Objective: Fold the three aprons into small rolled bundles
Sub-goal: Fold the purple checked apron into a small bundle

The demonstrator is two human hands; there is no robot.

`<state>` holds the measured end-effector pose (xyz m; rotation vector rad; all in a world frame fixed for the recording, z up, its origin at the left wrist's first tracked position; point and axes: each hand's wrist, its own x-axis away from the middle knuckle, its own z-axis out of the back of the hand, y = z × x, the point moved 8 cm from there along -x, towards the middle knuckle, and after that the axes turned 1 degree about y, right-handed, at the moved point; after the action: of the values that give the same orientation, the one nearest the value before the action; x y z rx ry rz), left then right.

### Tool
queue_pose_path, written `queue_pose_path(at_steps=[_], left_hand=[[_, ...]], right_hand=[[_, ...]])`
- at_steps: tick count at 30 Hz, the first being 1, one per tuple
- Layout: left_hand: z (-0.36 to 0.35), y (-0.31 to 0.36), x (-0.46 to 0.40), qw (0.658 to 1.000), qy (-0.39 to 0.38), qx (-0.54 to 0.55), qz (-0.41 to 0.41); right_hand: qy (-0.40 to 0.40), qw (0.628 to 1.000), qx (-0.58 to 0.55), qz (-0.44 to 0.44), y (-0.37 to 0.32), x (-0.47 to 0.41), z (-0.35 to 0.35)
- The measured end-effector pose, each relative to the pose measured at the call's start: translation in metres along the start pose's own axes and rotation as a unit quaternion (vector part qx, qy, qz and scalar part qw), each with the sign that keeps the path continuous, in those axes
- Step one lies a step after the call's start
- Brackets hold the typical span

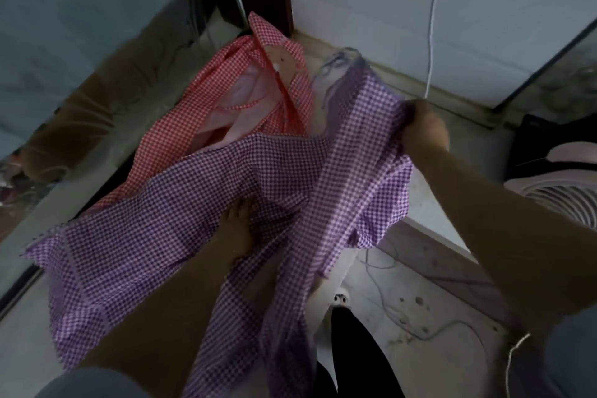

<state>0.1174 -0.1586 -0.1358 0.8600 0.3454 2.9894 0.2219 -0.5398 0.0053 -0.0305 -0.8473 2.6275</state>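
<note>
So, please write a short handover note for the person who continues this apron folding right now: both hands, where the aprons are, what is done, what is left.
Right hand: grips a bunched edge of the purple-and-white checked cloth apron, lifted at the right.
Left hand: fingers lie on the same apron near its middle; whether they pinch it cannot be told.
Purple apron: spread open across the pale surface, part hanging off the front edge.
Red-and-white checked cloth apron: lies unfolded behind the purple one, by the corner.
Third apron: not visible.
Done: no rolled bundle in view.
Left: fold and roll the purple apron, then the red one, then find the third.
</note>
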Motion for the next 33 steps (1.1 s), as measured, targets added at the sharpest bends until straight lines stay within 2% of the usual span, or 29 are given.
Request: queue_pose_path(at_steps=[2, 4, 6, 8, 9, 10, 13, 15, 17, 19, 22, 24, 25, 27, 28, 29, 30, 31, 33], left_hand=[[0.000, -0.003, -0.004, 0.999, 0.003, 0.041, 0.008], [0.010, -0.006, -0.005, 0.998, 0.053, 0.040, 0.002], [0.032, 0.002, 0.009, 0.986, 0.164, 0.024, -0.033], [0.053, 0.025, 0.035, 0.957, 0.264, 0.015, -0.117], [0.054, 0.040, 0.049, 0.946, 0.276, 0.012, -0.171], [0.051, 0.054, 0.063, 0.935, 0.274, 0.011, -0.224], [0.030, 0.090, 0.101, 0.892, 0.278, -0.025, -0.355], [0.012, 0.104, 0.131, 0.853, 0.286, -0.038, -0.435], [-0.015, 0.115, 0.154, 0.829, 0.256, -0.053, -0.495], [-0.044, 0.116, 0.161, 0.834, 0.199, -0.098, -0.506], [-0.080, 0.111, 0.160, 0.859, 0.056, -0.245, -0.446], [-0.082, 0.105, 0.150, 0.871, 0.050, -0.267, -0.410], [-0.075, 0.101, 0.147, 0.880, 0.069, -0.246, -0.401], [-0.062, 0.089, 0.138, 0.919, 0.079, -0.033, -0.385], [-0.045, 0.086, 0.139, 0.933, 0.072, 0.020, -0.352], [-0.030, 0.075, 0.136, 0.949, 0.068, 0.108, -0.289], [-0.008, 0.059, 0.133, 0.942, 0.082, 0.248, -0.208], [0.009, 0.041, 0.128, 0.910, 0.091, 0.387, -0.120], [0.029, 0.014, 0.112, 0.789, 0.014, 0.614, -0.018]], right_hand=[[0.013, 0.999, 0.018, -0.043, 0.012, -0.006, 0.000], [0.049, 0.993, 0.109, -0.008, 0.001, 0.005, -0.004], [0.071, 0.971, 0.190, 0.127, -0.029, 0.029, -0.021], [0.047, 0.921, 0.210, 0.325, -0.062, 0.065, -0.052], [0.021, 0.890, 0.215, 0.401, -0.067, 0.083, -0.070], [-0.016, 0.867, 0.229, 0.442, -0.069, 0.098, -0.087], [-0.136, 0.840, 0.309, 0.424, -0.059, 0.119, -0.122], [-0.166, 0.832, 0.318, 0.423, -0.062, 0.129, -0.133], [-0.180, 0.831, 0.313, 0.423, -0.064, 0.132, -0.138], [-0.179, 0.833, 0.321, 0.413, -0.061, 0.130, -0.142], [-0.144, 0.839, 0.353, 0.388, -0.061, 0.128, -0.141], [-0.111, 0.854, 0.366, 0.353, -0.062, 0.124, -0.134], [-0.097, 0.863, 0.365, 0.334, -0.063, 0.123, -0.130], [-0.117, 0.899, 0.331, 0.262, -0.059, 0.119, -0.124], [-0.129, 0.918, 0.303, 0.219, -0.056, 0.116, -0.121], [-0.141, 0.936, 0.271, 0.174, -0.051, 0.112, -0.118], [-0.152, 0.949, 0.240, 0.136, -0.048, 0.110, -0.118], [-0.165, 0.959, 0.203, 0.108, -0.046, 0.107, -0.118], [-0.179, 0.978, 0.089, 0.055, -0.043, 0.101, -0.121]])
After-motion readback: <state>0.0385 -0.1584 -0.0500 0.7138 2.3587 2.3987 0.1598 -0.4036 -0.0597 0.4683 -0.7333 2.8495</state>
